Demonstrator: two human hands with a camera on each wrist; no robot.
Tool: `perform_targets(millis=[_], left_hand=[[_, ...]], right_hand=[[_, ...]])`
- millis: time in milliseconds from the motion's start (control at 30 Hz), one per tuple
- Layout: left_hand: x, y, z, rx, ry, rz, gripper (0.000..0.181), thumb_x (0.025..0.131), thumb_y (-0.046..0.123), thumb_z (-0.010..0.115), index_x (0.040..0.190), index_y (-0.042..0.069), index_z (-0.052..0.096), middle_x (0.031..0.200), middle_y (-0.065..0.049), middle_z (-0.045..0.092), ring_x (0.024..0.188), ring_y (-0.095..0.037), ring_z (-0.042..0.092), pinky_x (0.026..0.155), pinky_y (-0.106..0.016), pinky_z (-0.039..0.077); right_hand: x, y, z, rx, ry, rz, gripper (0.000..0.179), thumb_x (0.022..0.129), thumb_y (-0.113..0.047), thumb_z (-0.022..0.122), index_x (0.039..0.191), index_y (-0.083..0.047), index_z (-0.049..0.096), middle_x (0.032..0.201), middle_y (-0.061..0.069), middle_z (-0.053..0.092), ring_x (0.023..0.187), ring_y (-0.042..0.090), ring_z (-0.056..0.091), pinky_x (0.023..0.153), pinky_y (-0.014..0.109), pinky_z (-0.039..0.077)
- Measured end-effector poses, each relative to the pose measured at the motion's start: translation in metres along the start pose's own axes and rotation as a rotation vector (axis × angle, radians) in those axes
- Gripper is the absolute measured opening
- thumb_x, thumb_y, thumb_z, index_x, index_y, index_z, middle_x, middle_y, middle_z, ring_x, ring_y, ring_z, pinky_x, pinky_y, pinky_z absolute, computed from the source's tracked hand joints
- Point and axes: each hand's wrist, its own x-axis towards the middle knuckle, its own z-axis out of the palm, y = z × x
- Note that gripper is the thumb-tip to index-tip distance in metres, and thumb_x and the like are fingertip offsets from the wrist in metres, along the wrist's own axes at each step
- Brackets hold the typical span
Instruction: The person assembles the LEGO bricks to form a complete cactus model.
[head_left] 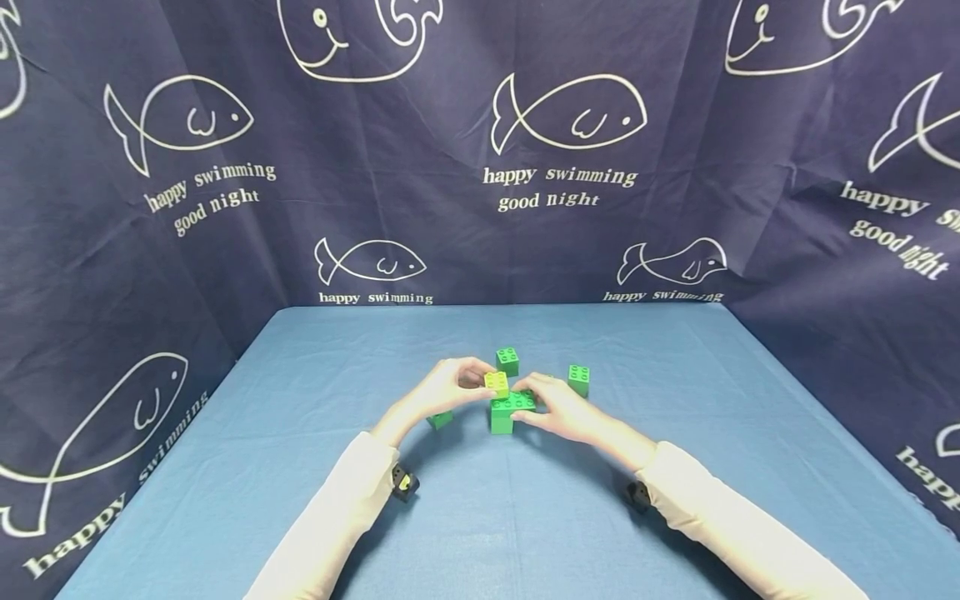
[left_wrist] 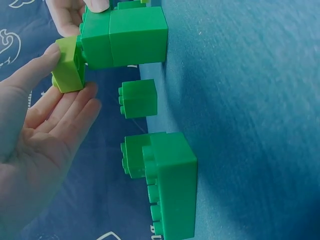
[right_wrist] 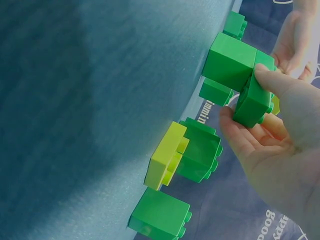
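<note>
Between thumb and fingers, my left hand [head_left: 456, 385] pinches a small yellow-green toy building brick [head_left: 496, 383]. The left wrist view shows that brick [left_wrist: 69, 65] tilted, right at the studs of a stack of green bricks [left_wrist: 137, 36]. My right hand [head_left: 558, 406] grips the green brick [right_wrist: 253, 101] on top of this stack, thumb on one side and fingers on the other. In the right wrist view the gripped brick juts out past the larger green block [right_wrist: 230, 59] under it. My right hand hides part of the stack in the head view.
Loose green bricks stand around: one behind the stack [head_left: 507, 362], one to the right [head_left: 578, 379], and one partly under the left hand [head_left: 440, 419]. Another yellow-green brick [right_wrist: 165, 156] lies near the right hand. Blue cloth [head_left: 517, 517] covers the table; a patterned curtain [head_left: 450, 192] hangs behind.
</note>
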Motion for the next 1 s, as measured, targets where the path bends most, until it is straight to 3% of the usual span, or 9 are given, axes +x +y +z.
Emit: perform_targets(millis=[233,1000], left_hand=[[-0.0014,0.0000,0.0025,-0.005,-0.029,-0.007,0.036,0.081,0.026,0.074,0.112,0.010,0.065,0.101,-0.004,0.069,0.092,-0.013,0.065,0.083,-0.023,0.052],[-0.0031,0.0046,0.0049,-0.054,-0.077,0.009,0.035,0.080,0.022,0.074,0.110,0.007,0.065,0.101,-0.007,0.070,0.093,-0.016,0.065,0.082,-0.021,0.053]], right_hand=[[-0.0001,0.0006,0.0007,-0.005,0.018,-0.038,0.030,0.081,-0.015,0.073,0.105,-0.003,0.062,0.097,0.007,0.064,0.079,0.015,0.056,0.071,0.027,0.049],[-0.0005,0.0029,0.0000,0.006,-0.018,-0.010,0.030,0.082,-0.014,0.071,0.108,-0.002,0.061,0.098,0.006,0.063,0.077,0.013,0.054,0.070,0.024,0.049]])
